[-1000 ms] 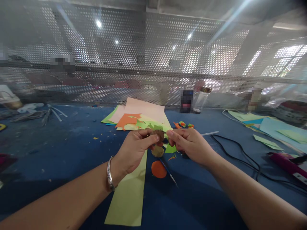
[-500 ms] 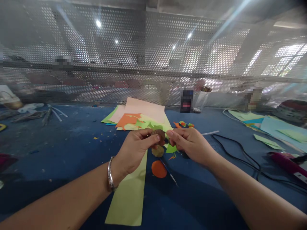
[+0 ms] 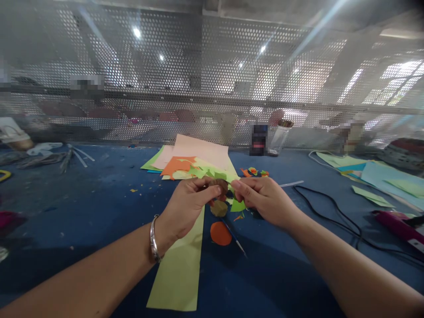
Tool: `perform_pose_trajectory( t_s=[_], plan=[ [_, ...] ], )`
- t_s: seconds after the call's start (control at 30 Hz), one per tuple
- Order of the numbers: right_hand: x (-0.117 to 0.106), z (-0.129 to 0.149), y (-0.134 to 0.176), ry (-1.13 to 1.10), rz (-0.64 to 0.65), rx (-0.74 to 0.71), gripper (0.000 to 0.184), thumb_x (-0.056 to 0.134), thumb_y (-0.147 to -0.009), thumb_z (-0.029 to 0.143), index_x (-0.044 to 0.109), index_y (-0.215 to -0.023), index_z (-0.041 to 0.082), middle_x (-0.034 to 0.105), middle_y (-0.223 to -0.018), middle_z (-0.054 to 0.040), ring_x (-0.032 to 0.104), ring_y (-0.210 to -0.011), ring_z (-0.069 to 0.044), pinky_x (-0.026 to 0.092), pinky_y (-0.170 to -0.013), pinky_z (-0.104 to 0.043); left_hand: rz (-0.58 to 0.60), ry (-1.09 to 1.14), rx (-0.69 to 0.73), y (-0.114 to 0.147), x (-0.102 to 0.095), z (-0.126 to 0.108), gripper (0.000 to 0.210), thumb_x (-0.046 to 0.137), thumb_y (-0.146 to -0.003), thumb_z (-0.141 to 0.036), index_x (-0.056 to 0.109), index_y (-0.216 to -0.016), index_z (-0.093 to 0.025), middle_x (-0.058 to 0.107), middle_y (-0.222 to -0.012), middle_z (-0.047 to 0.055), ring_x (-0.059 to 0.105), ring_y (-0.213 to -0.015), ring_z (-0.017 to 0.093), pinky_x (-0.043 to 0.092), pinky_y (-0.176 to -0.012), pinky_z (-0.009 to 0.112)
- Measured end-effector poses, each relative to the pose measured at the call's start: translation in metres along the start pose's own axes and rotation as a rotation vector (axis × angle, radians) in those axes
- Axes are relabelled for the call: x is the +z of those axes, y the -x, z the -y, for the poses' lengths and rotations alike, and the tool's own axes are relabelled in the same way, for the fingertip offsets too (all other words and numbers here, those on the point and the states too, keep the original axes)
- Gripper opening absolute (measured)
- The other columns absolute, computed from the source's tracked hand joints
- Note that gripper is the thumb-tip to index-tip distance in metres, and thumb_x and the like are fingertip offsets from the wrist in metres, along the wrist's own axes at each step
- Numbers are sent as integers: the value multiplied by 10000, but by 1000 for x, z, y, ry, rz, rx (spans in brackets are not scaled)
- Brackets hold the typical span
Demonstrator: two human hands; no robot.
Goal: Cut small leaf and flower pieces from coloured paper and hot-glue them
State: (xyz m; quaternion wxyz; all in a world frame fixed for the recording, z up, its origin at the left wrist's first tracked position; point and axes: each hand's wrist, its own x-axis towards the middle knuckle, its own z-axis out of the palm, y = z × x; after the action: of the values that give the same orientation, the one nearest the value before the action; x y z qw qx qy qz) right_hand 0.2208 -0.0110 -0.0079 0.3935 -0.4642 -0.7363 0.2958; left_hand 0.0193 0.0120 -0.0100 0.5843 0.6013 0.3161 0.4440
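Observation:
Over the table, my left hand point(image 3: 190, 201) pinches a small brown rounded piece point(image 3: 221, 185) between thumb and fingers. My right hand point(image 3: 260, 196) is closed around a thin dark tool, and its narrow tip point(image 3: 228, 182) meets the edge of the brown piece; the rest is hidden in my fingers. Below the hands lie an olive-brown disc point(image 3: 219, 209) and an orange paper disc point(image 3: 221, 233). A thin blue-handled paintbrush point(image 3: 236, 238) points toward me beside them. A long pale green paper strip point(image 3: 180, 269) runs under my left wrist.
Behind my hands lie pink paper point(image 3: 202, 148) and cut orange paper point(image 3: 177, 166). Paper scraps point(image 3: 253, 172) sit further right, near a clear jar point(image 3: 278, 139). A black cable point(image 3: 334, 203) crosses to a magenta tool point(image 3: 397, 225). A perforated metal screen point(image 3: 198, 79) closes off the back.
Both hands keep nearly the same pose, with the brown piece still held. The whole view has shifted very slightly.

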Motion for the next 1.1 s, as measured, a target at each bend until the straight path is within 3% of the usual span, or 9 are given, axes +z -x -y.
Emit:
perform_pose_trajectory(
  t_s=[0.5,1.1],
  plan=[
    [-1,-1,-1,-35,28,5,544,503,-985,619,537,-662,184,294,-526,76,222,-464,-71,172,-440,-240,-7,42,7,-1,1,3,71,750,-808,-242,793,-798,-186,729,-777,22,610,-738,112,431,-653,222],
    [-3,0,0,-13,33,1,545,479,-980,646,541,-683,194,275,-533,76,227,-461,-82,176,-442,-255,-7,-77,80,0,0,6,105,728,-828,-273,789,-821,-187,746,-809,40,637,-744,141,488,-675,260]
  ],
)
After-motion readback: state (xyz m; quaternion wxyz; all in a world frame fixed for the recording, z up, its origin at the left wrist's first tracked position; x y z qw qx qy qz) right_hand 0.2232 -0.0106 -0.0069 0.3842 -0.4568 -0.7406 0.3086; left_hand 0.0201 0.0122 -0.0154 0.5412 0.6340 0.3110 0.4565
